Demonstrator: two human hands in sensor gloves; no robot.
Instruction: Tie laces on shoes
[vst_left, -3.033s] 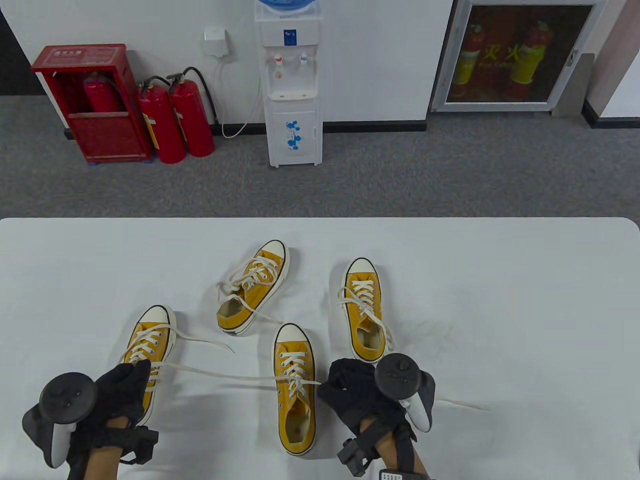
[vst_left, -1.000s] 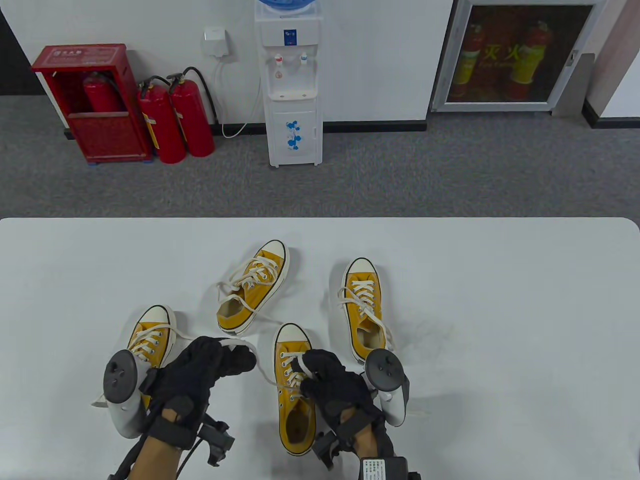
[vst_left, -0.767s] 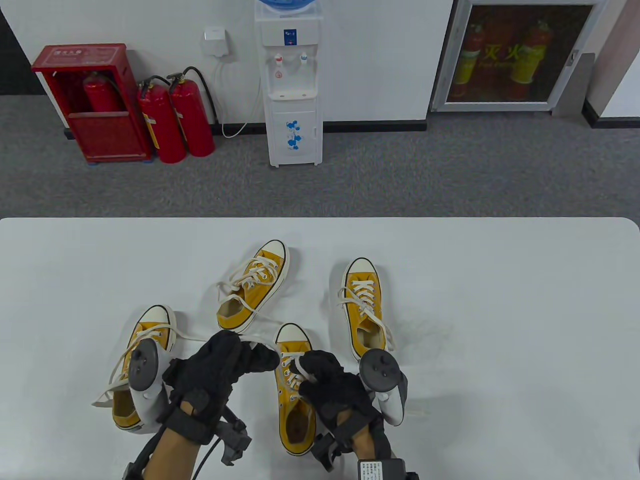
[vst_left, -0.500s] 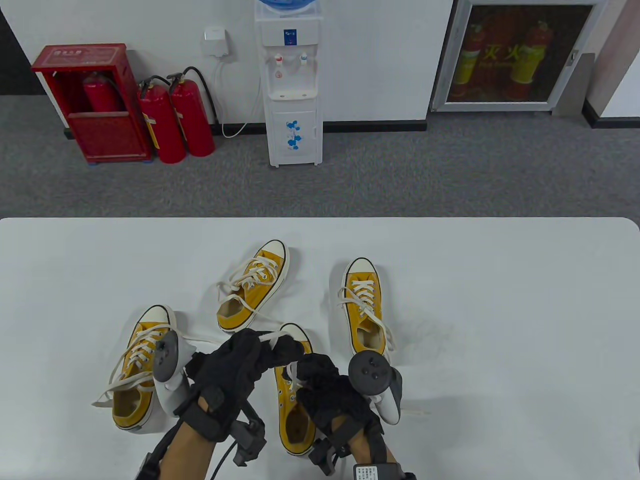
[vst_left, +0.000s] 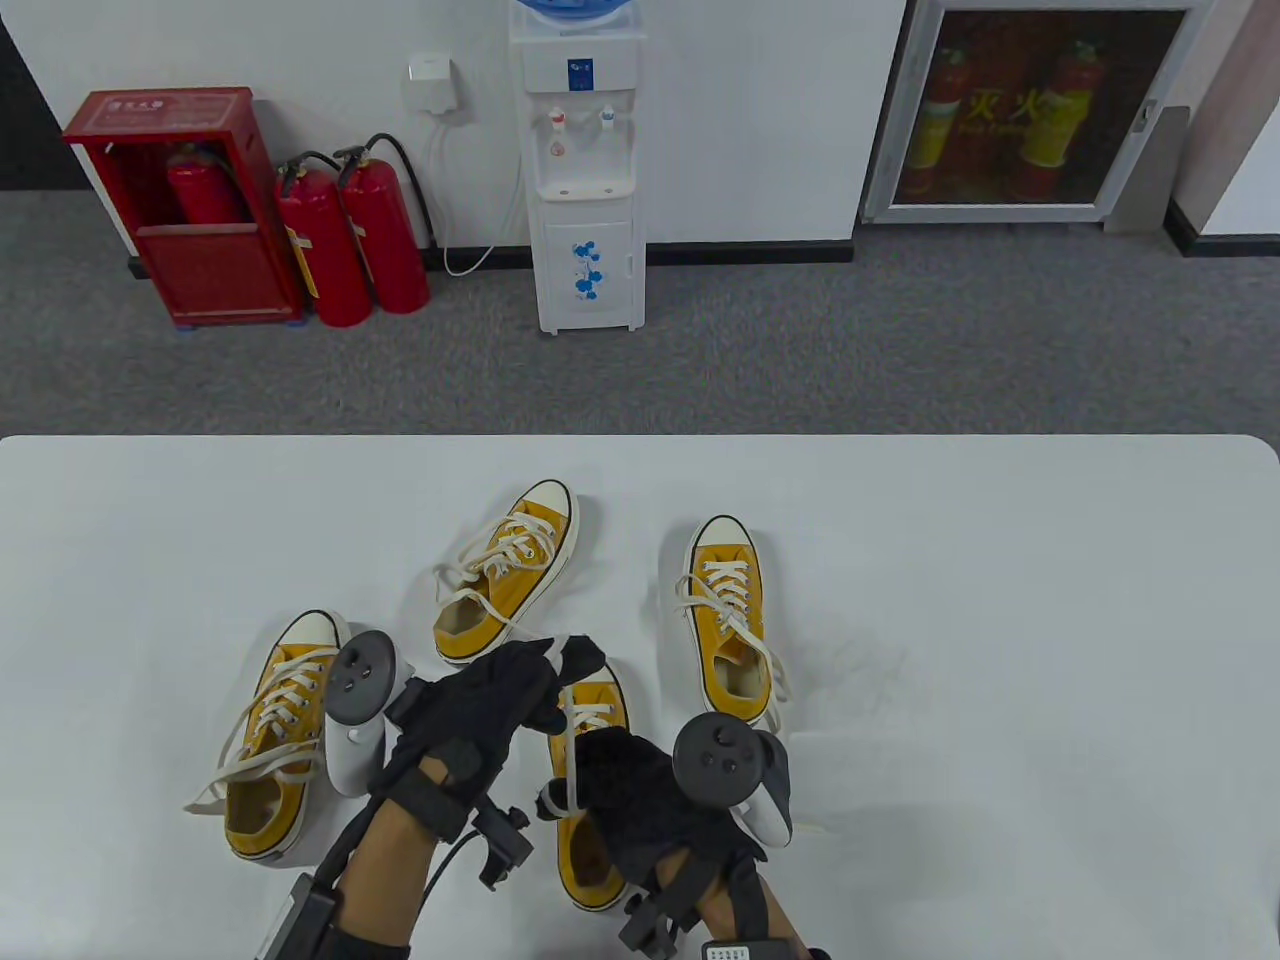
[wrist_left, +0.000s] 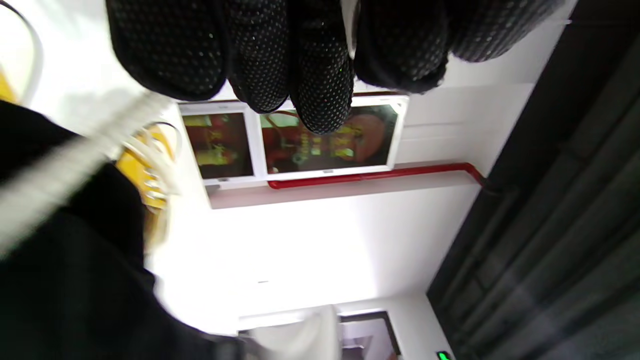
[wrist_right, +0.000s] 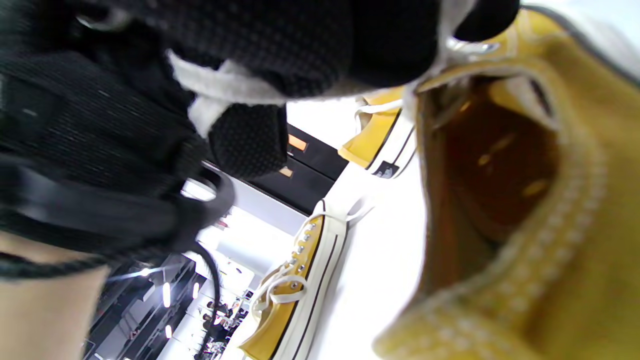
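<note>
Both gloved hands, left hand (vst_left: 480, 700) and right hand (vst_left: 640, 790), pinch the flat white lace (vst_left: 570, 745) taut above a yellow canvas shoe (vst_left: 590, 850).

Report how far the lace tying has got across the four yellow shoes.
Done: nothing; no shoe shows a finished bow. In hand: the near middle shoe, with the left hand over its toe and the right hand gripping a white lace pulled taut between them. Left: that knot, plus the near left shoe, far middle shoe and far right shoe, all with loose laces.
</note>
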